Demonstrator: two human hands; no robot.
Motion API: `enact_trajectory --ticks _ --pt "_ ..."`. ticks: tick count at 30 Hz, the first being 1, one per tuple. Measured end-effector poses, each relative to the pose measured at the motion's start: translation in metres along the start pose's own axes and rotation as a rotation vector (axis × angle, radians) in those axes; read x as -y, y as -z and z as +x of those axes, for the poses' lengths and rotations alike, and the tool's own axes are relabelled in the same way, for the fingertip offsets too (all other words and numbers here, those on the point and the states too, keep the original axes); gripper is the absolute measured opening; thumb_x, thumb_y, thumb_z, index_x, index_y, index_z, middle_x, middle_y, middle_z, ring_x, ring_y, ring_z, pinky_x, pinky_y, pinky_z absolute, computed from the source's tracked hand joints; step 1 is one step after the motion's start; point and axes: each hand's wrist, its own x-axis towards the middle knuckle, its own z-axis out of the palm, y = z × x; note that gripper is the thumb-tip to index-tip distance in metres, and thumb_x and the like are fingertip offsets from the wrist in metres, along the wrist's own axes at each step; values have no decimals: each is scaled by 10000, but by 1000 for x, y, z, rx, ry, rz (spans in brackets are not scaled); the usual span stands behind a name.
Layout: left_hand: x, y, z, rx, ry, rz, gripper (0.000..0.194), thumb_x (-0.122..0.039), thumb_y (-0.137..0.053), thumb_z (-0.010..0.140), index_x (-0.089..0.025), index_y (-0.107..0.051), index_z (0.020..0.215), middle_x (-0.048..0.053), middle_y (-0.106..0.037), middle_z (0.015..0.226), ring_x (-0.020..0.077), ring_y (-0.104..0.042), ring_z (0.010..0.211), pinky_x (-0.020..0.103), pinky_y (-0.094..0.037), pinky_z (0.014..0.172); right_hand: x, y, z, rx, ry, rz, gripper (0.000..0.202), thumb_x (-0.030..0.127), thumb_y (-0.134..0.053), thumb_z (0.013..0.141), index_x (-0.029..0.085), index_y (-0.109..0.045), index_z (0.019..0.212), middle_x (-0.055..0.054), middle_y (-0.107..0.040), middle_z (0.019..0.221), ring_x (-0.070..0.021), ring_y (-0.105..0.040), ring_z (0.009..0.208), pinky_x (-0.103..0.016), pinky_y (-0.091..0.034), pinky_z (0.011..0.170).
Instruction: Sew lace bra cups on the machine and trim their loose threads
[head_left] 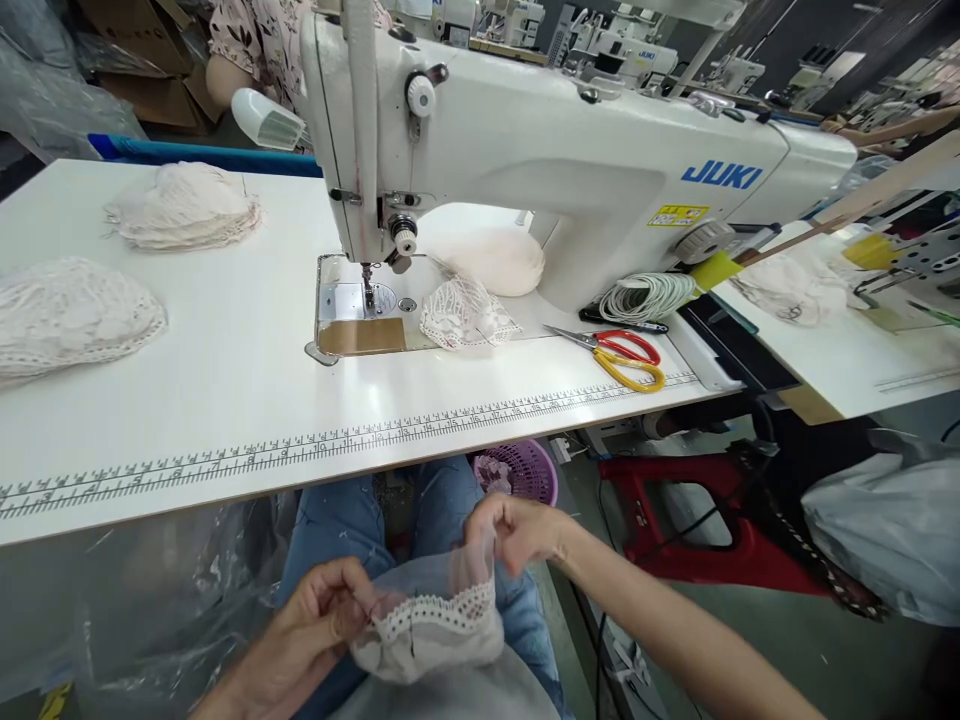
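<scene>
My left hand (pixel 319 625) pinches the left end of a white lace-trimmed piece (pixel 435 630) above my lap, at the bottom centre. At its upper right, my right hand (pixel 517 530) has its fingers closed on a sheer part of the same piece. The scalloped lace edge stretches between both hands, below the table's front edge. Above, on the white sewing table (pixel 225 400), a small lace piece (pixel 469 312) lies right of the needle of the sewing machine (pixel 540 130).
Scissors (pixel 622 355) and a coil of white cord (pixel 646 297) lie at the machine's right. Stacks of lace pieces (pixel 184 205) sit on the table's left side. A purple basket (pixel 536 470) is under the table, with a red stool (pixel 697 520) farther right. A person's patterned sleeve (pixel 251 35) shows behind.
</scene>
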Motion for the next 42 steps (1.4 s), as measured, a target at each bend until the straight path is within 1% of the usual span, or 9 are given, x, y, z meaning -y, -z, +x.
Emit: enact_trajectory --ticks 2,6,12,18,25,30,34,37,42 --pt "5 1 3 -16 -17 -107 234 -328 -808 658 -169 -637 641 -33 -606 581 85 -537 542 169 -427 532 -19 2 2 -105 73 130 715 652 -779 416 123 -686 888 -91 -687 850 -238 -644 837 -355 -502 786" --pt "9 3 4 -54 -21 -156 196 -291 -804 673 -186 -661 755 -21 -643 647 102 -596 585 178 -456 549 -41 -2 6 -155 52 140 768 550 -846 377 128 -672 995 -125 -685 943 -268 -634 919 -372 -474 863" --pt "-1 11 -8 -79 16 -58 310 -313 -824 644 -189 -704 902 35 -727 765 148 -665 695 190 -485 615 -31 -3 1 -142 45 97 365 349 -762 693 81 -712 936 -113 -710 844 -189 -672 829 -314 -498 825" --pt "-8 18 -5 66 58 72 402 -373 -803 655 -200 -706 1005 79 -743 925 194 -687 830 233 -507 722 -29 8 -3 -45 24 131 338 297 -753 717 95 -706 984 -121 -710 926 -186 -676 869 -273 -511 810" --pt "-12 17 1 109 105 148 481 -382 -789 672 -187 -665 1094 121 -722 1000 233 -677 913 272 -501 779 -23 15 -1 33 -82 41 484 287 -793 657 101 -666 1085 -128 -666 1078 -234 -623 1024 -295 -474 891" --pt "-13 13 0 56 122 197 445 -379 -785 681 -166 -673 1056 121 -729 970 228 -681 887 279 -499 771 -17 7 10 36 -155 -90 434 281 -796 637 102 -690 1018 -93 -704 908 -183 -659 854 -259 -509 759" --pt "-15 10 -2 -23 122 268 448 -389 -787 675 -153 -672 1038 116 -727 978 227 -672 891 287 -490 789 -18 -7 22 -82 -166 -211 389 295 -813 590 115 -713 920 -32 -688 763 -122 -636 705 -216 -499 680" --pt "-15 10 -4 -71 105 311 448 -414 -774 681 -138 -675 1020 117 -731 941 216 -671 842 274 -485 744 -19 -13 24 -187 -180 -192 290 331 -794 609 119 -718 792 -10 -670 704 -107 -626 661 -220 -500 672" --pt "-10 11 -4 -97 111 274 518 -380 -858 551 -146 -693 982 82 -732 865 196 -657 795 248 -477 717 -18 -7 18 -204 -210 -157 273 321 -791 622 119 -712 786 -10 -660 691 -102 -626 661 -212 -499 651"
